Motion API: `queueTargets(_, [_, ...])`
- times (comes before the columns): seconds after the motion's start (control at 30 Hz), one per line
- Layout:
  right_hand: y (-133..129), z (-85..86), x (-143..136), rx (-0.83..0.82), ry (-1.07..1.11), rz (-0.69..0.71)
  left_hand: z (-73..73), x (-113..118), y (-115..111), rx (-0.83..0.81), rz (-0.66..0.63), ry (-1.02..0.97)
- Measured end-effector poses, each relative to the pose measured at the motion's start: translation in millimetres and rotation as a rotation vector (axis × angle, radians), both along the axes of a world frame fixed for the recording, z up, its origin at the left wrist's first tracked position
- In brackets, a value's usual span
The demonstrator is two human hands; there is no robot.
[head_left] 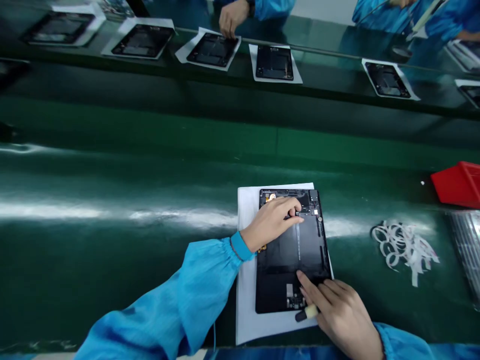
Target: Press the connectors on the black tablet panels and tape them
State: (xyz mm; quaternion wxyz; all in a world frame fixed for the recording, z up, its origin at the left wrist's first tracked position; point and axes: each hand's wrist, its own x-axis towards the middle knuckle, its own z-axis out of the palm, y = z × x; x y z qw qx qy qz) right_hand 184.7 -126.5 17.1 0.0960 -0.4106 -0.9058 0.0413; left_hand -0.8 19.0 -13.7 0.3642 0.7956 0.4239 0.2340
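An opened black tablet (pixel 279 250), its inside parts showing, lies on a white sheet (pixel 247 300) in front of me. My left hand (pixel 275 217) is over its upper part. Those fingers are curled together at the top of a pale strip (pixel 298 240) running down the middle; whatever they grip is hidden. With its index finger stretched out, my right hand (pixel 341 305) touches the tablet's lower part. Its other fingers are curled round a small stick-like tool (pixel 309 312) with a pale yellow body and a black end, most of it covered by the hand.
Curled white strips (pixel 405 247) lie on the green table (pixel 112 280) at right. Beyond them are a red bin (pixel 457 185) and a stack of clear plastic (pixel 467 250). Several opened tablets line the raised shelf, where a co-worker's hand (pixel 233 19) touches one.
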Motion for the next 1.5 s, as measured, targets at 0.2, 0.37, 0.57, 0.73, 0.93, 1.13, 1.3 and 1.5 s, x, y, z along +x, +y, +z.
queueTargets(0.2, [19.6,-11.1,3.5,-0.043,-0.102,-0.083,0.4,0.6,1.6,0.012,-0.005,-0.048])
queueTargets(0.37, [59.0,-8.6,-10.4,-0.113,-0.198,-0.23,3.4,0.7,1.2,-0.059,0.062,-0.202])
queueTargets(0.57, [80.7,-12.6,-16.3,-0.201,-0.07,-0.454,7.6,1.7,0.8,-0.083,0.239,-0.405])
queueTargets(0.73, [83.8,-17.2,10.3,-0.182,0.2,-0.71,9.4,-26.7,-9.5,-0.047,0.334,-0.348])
queueTargets(0.93, [82.9,-19.2,14.5,-0.257,0.082,-0.748,12.1,-87.6,-75.8,-0.235,0.735,-0.323])
queueTargets(1.13, [79.5,-17.9,11.5,-0.357,0.084,-0.655,37.7,-81.3,-150.3,-0.952,0.917,-0.738])
queueTargets(1.3, [78.5,-16.9,12.7,-0.348,0.058,-0.63,50.0,-54.8,-145.9,-1.146,0.866,-0.79])
queueTargets(1.5, [75.1,-17.7,7.8,-0.322,0.075,-0.589,30.1,-35.1,-148.1,-0.884,0.76,-0.672])
